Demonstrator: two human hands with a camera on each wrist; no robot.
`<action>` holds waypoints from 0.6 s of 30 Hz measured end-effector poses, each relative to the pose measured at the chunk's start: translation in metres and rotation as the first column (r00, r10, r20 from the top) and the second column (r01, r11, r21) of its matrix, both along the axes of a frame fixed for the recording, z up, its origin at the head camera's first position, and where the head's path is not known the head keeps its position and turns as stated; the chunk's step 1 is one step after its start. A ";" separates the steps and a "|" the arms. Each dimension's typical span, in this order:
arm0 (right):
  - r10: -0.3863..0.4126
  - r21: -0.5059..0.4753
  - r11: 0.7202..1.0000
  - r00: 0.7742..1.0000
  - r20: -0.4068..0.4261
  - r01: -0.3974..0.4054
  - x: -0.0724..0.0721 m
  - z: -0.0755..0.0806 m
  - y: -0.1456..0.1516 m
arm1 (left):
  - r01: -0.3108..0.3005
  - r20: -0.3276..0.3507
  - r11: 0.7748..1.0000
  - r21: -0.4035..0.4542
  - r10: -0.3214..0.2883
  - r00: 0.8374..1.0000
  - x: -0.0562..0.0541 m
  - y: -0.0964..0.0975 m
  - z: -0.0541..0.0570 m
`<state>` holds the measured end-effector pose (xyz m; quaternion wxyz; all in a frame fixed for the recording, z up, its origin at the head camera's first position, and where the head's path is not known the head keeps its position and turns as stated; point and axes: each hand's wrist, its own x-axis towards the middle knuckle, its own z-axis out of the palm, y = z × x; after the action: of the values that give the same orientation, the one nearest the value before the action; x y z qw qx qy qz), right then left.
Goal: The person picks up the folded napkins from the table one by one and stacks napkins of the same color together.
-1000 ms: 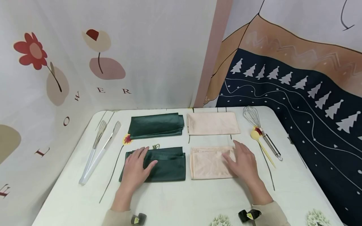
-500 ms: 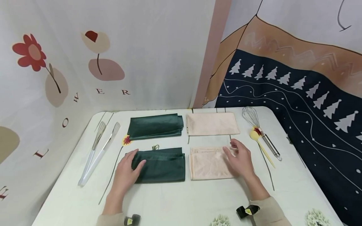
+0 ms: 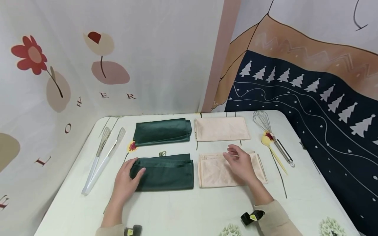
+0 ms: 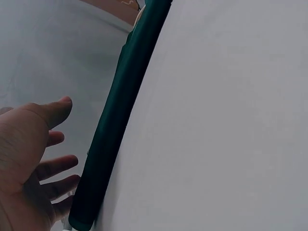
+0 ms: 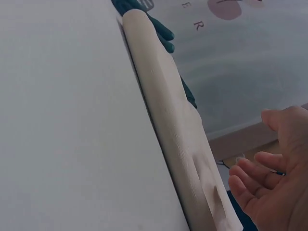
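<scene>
In the head view my left hand (image 3: 125, 182) is at the left edge of the near folded dark green cloth (image 3: 168, 175), thumb over its corner and fingers relaxed. The left wrist view shows this hand (image 4: 24, 159) with its fingers spread beside the green cloth (image 4: 118, 110), gripping nothing. My right hand (image 3: 240, 164) is over the near folded pale pink cloth (image 3: 214, 173), fingers loosely bent. Seen in the right wrist view, the right hand (image 5: 279, 178) is raised above the pink cloth (image 5: 166, 106) and holds nothing. A small green cord loop (image 3: 162, 153) shows behind the near green cloth.
Behind these lie a second folded green cloth (image 3: 162, 131) and a second pink one (image 3: 222, 128). Tongs (image 3: 100, 164) lie on the left. A whisk (image 3: 279, 144) and a yellow spoon (image 3: 266, 141) are on the right of the white table (image 3: 183, 209). Printed curtains hang behind.
My left hand has slid left from over the near green cloth to its left edge. The right hand has shifted left across the near pink cloth, its fingers bending more. The cloths stay put.
</scene>
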<state>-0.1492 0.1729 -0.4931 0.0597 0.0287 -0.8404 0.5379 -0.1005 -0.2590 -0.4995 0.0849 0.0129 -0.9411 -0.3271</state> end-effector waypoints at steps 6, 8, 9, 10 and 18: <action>0.046 -0.013 0.999 0.999 0.015 -0.046 -0.002 -0.002 -0.017 | -0.042 0.090 0.998 0.037 0.038 0.995 -0.001 -0.009 0.002; 0.060 -0.020 0.998 0.998 0.024 -0.060 -0.002 -0.003 -0.022 | -0.052 0.104 0.998 0.044 0.047 0.993 -0.002 -0.013 0.001; 0.067 -0.025 0.997 0.997 0.030 -0.066 -0.002 -0.004 -0.025 | -0.056 0.105 0.997 0.051 0.051 0.993 -0.002 -0.015 0.000; 0.074 -0.028 0.997 0.997 0.036 -0.073 -0.001 -0.004 -0.028 | -0.061 0.102 0.996 0.059 0.055 0.993 -0.003 -0.016 -0.001; 0.139 -0.032 0.990 0.987 0.083 -0.136 0.002 -0.008 -0.050 | -0.106 0.151 0.990 0.096 0.091 0.984 -0.008 -0.026 -0.003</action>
<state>-0.1469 0.1231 -0.5015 -0.0131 0.0629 -0.8311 0.5525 -0.1083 -0.2846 -0.5024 0.0311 0.0877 -0.9248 -0.3690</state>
